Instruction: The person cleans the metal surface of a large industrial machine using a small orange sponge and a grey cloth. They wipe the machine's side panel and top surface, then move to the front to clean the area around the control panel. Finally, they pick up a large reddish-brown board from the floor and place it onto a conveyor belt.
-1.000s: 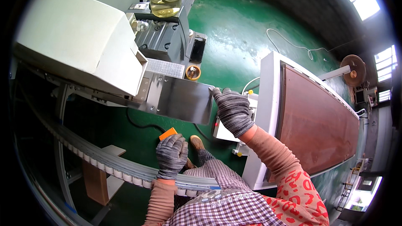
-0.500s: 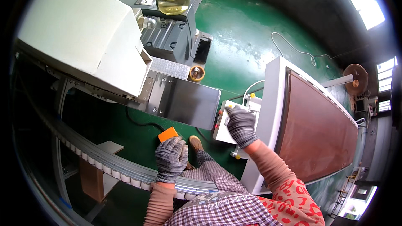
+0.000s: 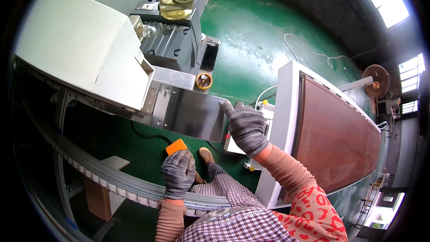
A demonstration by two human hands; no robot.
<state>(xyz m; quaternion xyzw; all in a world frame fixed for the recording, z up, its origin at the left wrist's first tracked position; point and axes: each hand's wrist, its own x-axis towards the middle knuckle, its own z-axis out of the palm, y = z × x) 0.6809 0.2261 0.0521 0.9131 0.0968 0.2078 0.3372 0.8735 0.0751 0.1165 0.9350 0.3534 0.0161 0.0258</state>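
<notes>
We are gripping a small flat orange block (image 3: 176,146) in our gloved left hand (image 3: 178,173), fingers curled around it, just below the grey metal plate (image 3: 190,113). Our gloved right hand (image 3: 246,127) is resting spread against that plate's right edge, beside the white-framed brown panel (image 3: 333,139).

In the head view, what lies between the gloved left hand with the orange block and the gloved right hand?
Between left hand and right hand: the metal plate's corner, green floor and a brown shoe. The orange block sits in the left hand.
</notes>
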